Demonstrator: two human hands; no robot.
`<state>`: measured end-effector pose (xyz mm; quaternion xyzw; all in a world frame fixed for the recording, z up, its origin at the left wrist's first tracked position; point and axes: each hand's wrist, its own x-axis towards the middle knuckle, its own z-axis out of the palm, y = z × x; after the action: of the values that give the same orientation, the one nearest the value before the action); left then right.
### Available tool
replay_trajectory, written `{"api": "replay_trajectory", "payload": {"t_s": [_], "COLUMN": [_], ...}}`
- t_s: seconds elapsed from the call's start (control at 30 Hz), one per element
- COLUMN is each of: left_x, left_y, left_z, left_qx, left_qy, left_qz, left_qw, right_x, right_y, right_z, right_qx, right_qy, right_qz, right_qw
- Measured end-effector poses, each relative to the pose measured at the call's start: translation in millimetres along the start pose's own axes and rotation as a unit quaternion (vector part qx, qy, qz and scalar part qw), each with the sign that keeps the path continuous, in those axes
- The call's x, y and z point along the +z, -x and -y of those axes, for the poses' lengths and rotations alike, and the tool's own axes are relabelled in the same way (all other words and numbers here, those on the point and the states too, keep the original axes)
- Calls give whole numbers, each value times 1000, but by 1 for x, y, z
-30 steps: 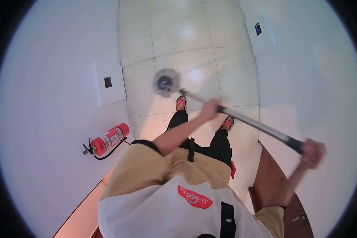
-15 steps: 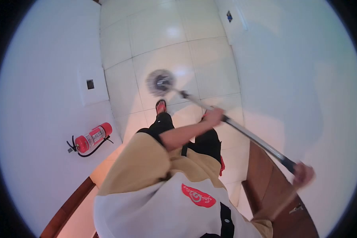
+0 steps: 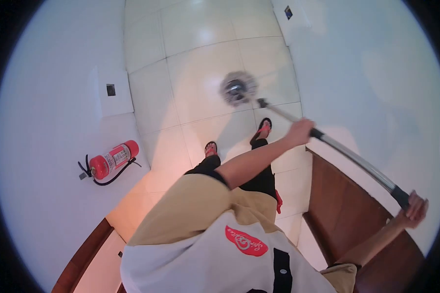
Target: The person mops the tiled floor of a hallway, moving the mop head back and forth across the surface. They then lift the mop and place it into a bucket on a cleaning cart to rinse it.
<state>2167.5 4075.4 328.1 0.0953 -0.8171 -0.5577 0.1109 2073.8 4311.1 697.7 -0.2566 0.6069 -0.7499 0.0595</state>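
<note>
A round mop (image 3: 238, 89) with a grey fringe is on the tiled floor ahead of my feet, blurred by motion. Its metal pole slants down to the right across the view. My left hand (image 3: 300, 132) is wrapped around the pole partway along, just above a black collar. At the dark top end of the pole, beside the right wall, my right hand (image 3: 415, 210) is closed on the grip. Both my feet, in red and black sandals, stand on the floor behind the mop head.
On the left wall hangs a red fire extinguisher (image 3: 114, 159) with a black hose. A socket box (image 3: 111, 90) is above it, and another (image 3: 288, 12) is on the right wall. A brown wooden door (image 3: 344, 210) stands at the lower right.
The mop head has swung to the right across the floor. Both hands have moved right with the pole, and my right foot now shows fully.
</note>
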Motion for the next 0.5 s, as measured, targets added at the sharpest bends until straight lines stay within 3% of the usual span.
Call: {"api": "replay_trajectory", "payload": {"t_s": [0.03, 0.07, 0.1, 0.13, 0.17, 0.2, 0.23, 0.27, 0.3, 0.33, 0.37, 0.43, 0.5], "left_x": [-36, -51, -98, -110, -141, -175, -202, -230, -247, -253, -243, -214, -134], "left_y": [41, 84, 123, 171, 214, 249, 285, 311, 321, 324, 325, 313, 271], "left_z": [11, 50, 57, 117, 142, 159, 202, 209, 193, 174, 177, 185, 178], "left_qx": [-62, -87, -112, -96, -72, -163, -153, -218, -244, -265, -251, -221, -192], "left_qy": [-33, -53, -82, -158, -140, -129, -146, -139, -290, -434, -411, -366, -268], "left_qz": [-3, -44, -10, -58, -132, -101, -76, -57, -52, -45, -34, -8, 78], "left_qw": [998, 994, 990, 981, 979, 973, 974, 964, 924, 860, 875, 904, 941], "right_x": [5, 23, 42, 103, 152, 201, 250, 244, 253, 265, 254, 203, 106], "right_y": [16, 37, 57, 94, 117, 139, 161, 186, 204, 208, 214, 215, 199], "right_z": [-29, -62, -96, -124, -135, -146, -157, -190, -213, -214, -217, -208, -186], "right_qx": [-26, -3, 29, 46, 65, 84, 102, 119, 168, 160, 209, 186, 149], "right_qy": [17, -41, -92, -115, -84, -52, -20, 67, -31, -18, -27, 3, 49], "right_qz": [13, 97, 178, 63, 75, 89, 103, 205, 258, 290, 314, 274, 247], "right_qw": [999, 994, 979, 990, 992, 991, 989, 969, 951, 944, 926, 944, 956]}}
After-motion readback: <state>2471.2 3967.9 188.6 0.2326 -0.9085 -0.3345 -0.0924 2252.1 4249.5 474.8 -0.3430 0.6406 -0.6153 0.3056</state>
